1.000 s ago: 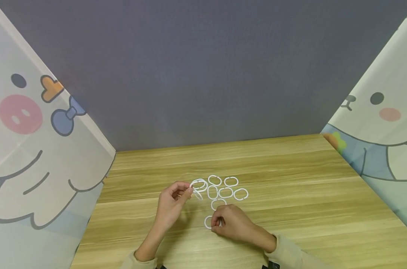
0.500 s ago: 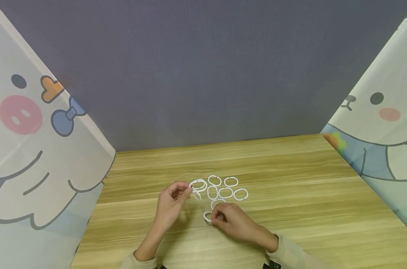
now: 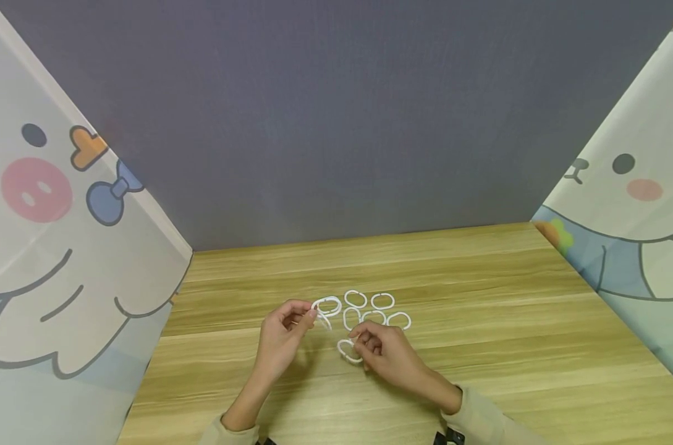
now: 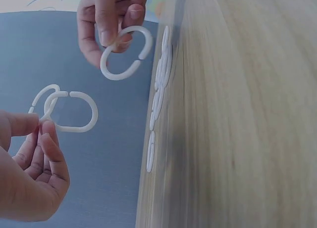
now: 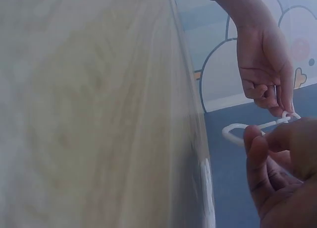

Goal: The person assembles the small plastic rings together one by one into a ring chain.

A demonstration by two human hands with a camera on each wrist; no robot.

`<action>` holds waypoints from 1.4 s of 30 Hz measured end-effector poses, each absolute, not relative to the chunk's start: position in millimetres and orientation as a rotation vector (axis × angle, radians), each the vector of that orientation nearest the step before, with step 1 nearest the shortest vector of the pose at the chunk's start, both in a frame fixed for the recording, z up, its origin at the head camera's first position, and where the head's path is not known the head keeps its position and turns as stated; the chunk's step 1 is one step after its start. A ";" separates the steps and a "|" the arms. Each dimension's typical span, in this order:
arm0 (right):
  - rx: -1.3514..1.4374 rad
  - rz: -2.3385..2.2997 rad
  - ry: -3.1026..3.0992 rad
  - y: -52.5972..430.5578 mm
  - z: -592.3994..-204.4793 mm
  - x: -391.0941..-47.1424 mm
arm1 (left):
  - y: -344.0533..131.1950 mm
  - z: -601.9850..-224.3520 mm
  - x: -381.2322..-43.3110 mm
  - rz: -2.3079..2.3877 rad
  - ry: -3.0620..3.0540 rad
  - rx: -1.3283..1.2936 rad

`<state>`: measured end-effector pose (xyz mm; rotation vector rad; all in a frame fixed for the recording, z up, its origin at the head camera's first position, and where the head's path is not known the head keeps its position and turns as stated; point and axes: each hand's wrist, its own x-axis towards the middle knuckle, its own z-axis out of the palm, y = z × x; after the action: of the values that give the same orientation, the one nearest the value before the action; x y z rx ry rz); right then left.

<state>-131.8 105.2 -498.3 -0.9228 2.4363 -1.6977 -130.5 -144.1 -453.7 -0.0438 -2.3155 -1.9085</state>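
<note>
Between thumb and fingertips, my left hand (image 3: 280,337) pinches two white oval split rings hooked together. The left wrist view shows one of these rings (image 4: 94,114) jutting out past the fingertips, its narrow gap at the top. My right hand (image 3: 390,355) pinches a single white split ring (image 4: 117,77) of the same kind, held up off the table. This ring is tilted and apart from the linked pair, and its gap faces down and away from the fingers. In the right wrist view my right fingers partly cover it.
Several more white split rings (image 3: 355,291) lie flat on the wood-grain table (image 3: 481,346), just beyond my right hand. A grey panel (image 3: 336,136) stands at the back. Cartoon-printed panels (image 3: 41,259) flank both sides.
My right hand has lifted the single ring off the table, tilting it and moving it slightly forward, over the nearest loose rings. My left hand has stayed nearly still with the linked pair.
</note>
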 end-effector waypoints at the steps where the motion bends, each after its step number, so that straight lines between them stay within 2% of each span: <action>1: -0.931 -1.720 2.429 105.8 -497.8 -132.2 | -144.2 -453.8 -130.6 -1.907 -2.315 -0.043; 9: -0.934 -1.865 2.397 110.4 -489.3 -136.8 | -144.8 -454.3 -130.3 -1.892 -2.317 -0.045; 31: -0.481 -2.243 1.719 104.9 -451.3 -155.1 | -142.2 -456.6 -127.4 -1.841 -2.343 -0.102; 42: -0.466 -2.271 1.662 97.2 -445.7 -158.5 | -139.6 -456.7 -126.6 -1.847 -2.359 -0.130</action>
<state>-158.5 97.2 -445.7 -0.4662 1.6616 -2.2708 -126.6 -139.6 -456.7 -0.1300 -2.3594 -1.8467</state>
